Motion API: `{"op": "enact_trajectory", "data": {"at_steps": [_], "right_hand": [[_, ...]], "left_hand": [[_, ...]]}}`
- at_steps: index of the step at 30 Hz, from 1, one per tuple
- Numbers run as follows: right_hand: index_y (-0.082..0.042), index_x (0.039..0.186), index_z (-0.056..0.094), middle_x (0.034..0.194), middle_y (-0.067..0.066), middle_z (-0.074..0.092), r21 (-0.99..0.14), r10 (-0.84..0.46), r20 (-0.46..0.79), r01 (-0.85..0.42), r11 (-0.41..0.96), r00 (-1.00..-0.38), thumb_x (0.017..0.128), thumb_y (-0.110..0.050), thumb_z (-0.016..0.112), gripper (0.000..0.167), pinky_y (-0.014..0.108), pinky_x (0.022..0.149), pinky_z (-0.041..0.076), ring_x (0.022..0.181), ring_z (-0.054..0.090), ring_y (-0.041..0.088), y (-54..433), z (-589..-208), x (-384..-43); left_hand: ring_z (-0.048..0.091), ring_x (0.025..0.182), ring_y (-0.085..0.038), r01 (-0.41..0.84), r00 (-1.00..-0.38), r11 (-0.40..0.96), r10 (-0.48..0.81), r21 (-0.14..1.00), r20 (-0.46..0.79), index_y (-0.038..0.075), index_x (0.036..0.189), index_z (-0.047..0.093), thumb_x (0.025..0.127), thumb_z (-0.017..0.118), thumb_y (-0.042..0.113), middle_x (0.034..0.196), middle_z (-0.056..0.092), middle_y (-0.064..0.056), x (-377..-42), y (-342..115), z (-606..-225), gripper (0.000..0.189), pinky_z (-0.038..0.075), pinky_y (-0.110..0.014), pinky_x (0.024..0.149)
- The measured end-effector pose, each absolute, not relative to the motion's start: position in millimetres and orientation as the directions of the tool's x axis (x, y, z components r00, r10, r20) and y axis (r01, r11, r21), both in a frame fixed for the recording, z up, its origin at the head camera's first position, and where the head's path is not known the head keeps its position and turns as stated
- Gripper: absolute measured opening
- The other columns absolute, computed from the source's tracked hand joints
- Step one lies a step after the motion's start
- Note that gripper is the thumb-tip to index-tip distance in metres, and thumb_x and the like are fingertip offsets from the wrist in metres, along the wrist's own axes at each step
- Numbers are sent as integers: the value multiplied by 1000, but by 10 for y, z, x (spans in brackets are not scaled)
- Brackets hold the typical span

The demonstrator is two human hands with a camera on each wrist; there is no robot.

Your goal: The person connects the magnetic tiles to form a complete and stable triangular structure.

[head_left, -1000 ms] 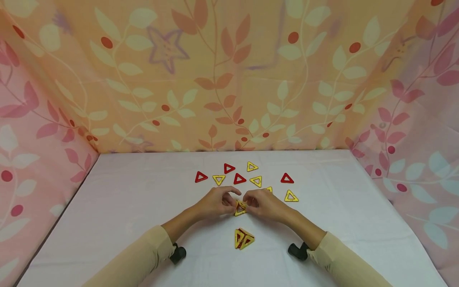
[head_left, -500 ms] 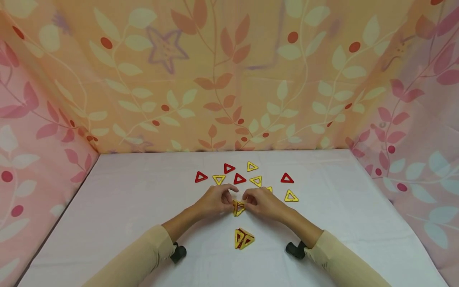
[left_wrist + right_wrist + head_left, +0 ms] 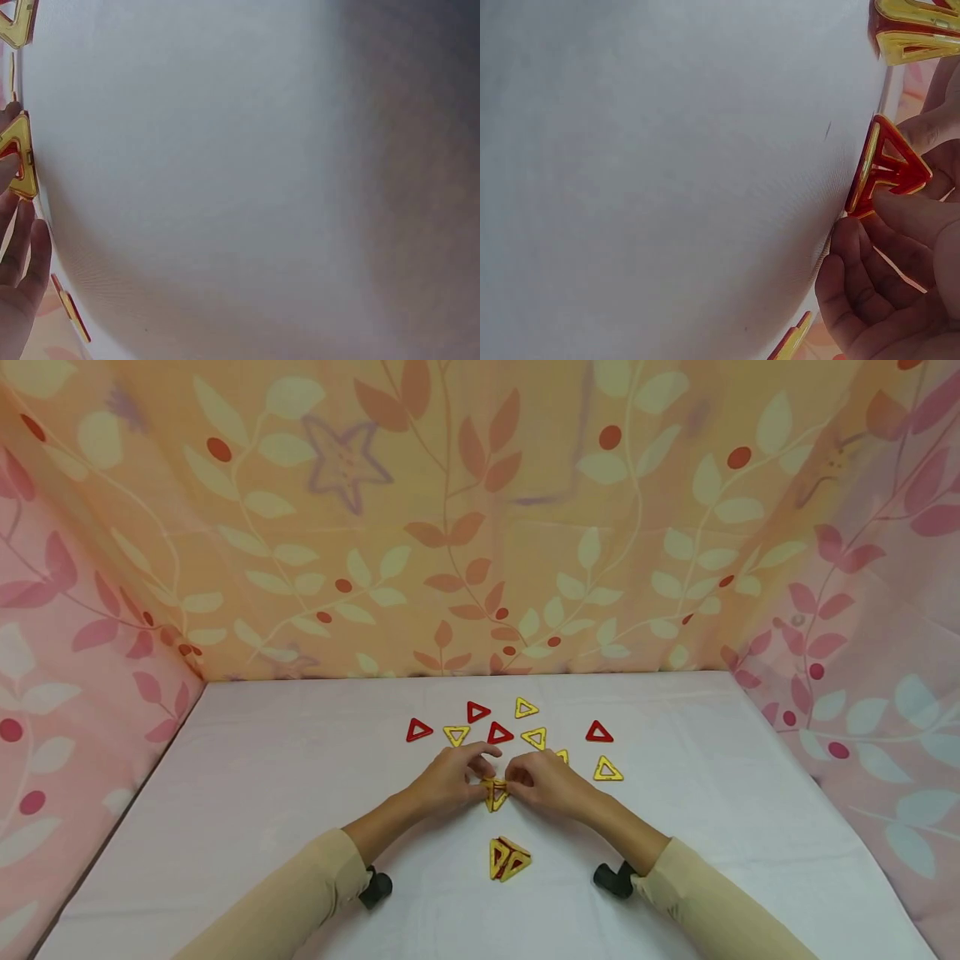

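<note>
Both hands meet at a small pyramid [image 3: 495, 796] of see-through yellow and red triangular magnetic tiles, just above the white table. My left hand [image 3: 448, 779] holds its left side, the thumb lying on a yellow tile [image 3: 27, 161] in the left wrist view. On the other side, my right hand [image 3: 546, 783] pinches it. The right wrist view shows that thumb on a red tile [image 3: 915, 178], fingers curled below. Nearer the body stands a second pyramid [image 3: 510, 860] of yellow and red tiles, untouched. Fingers hide part of the held pyramid.
Loose tiles lie flat beyond the hands, among them a red tile [image 3: 419, 730], a yellow tile [image 3: 527, 707], another red one at right [image 3: 599, 732] and a yellow tile [image 3: 608, 769]. A white cloth [image 3: 225, 827] covers the table; patterned curtains [image 3: 480, 527] enclose it.
The held pyramid has turned and shifted slightly left, now showing two yellow faces. The right hand has moved a little left with it. The nearer pyramid and loose tiles stay put.
</note>
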State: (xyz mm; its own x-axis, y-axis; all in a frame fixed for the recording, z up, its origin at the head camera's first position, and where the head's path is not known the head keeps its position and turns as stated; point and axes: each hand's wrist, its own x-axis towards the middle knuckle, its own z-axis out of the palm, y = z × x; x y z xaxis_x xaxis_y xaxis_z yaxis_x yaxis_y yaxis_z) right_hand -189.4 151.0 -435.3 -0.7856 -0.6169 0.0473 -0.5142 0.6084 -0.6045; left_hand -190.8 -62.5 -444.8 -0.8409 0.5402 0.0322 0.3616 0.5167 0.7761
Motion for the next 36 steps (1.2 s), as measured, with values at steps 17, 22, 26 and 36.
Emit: {"op": "enact_trajectory", "data": {"at_steps": [17, 22, 26, 36], "right_hand": [[-6, 96, 75, 83, -6, 71, -591, -629, 53, -532, 607, -776, 92, -13, 72, 9, 27, 74, 53, 77, 61, 6, 1475, -4364, -1918], [-6, 99, 75, 86, -6, 71, -592, -638, 47, -536, 602, -769, 92, -13, 71, 11, 27, 75, 53, 79, 61, 6, 1492, -4361, -1916], [-5, 105, 74, 91, -5, 70, -595, -649, 49, -544, 591, -759, 93, -13, 70, 15, 27, 76, 53, 81, 60, 7, 1592, -4329, -1915], [-2, 111, 71, 99, 3, 71, -594, -549, 77, -480, 646, -833, 87, -5, 73, 24, 31, 77, 54, 87, 62, 15, 2161, -4239, -1938]], "left_hand": [[64, 90, -16, 383, -828, 508, 559, 771, 42, 7, 130, 58, 85, 75, 0, 97, 72, 1, -1881, -630, -4414, 49, 53, -32, 77], [64, 94, -14, 365, -838, 524, 546, 770, 26, 9, 132, 58, 85, 76, 1, 98, 72, 4, -1867, -643, -4411, 50, 54, -34, 85], [64, 97, -12, 354, -845, 531, 535, 770, 20, 10, 131, 59, 85, 77, 3, 97, 72, 6, -1858, -646, -4418, 50, 53, -36, 90], [63, 100, -13, 333, -843, 521, 538, 786, 1, 11, 130, 59, 85, 78, 5, 99, 72, 7, -1857, -657, -4422, 50, 53, -34, 89]]}}
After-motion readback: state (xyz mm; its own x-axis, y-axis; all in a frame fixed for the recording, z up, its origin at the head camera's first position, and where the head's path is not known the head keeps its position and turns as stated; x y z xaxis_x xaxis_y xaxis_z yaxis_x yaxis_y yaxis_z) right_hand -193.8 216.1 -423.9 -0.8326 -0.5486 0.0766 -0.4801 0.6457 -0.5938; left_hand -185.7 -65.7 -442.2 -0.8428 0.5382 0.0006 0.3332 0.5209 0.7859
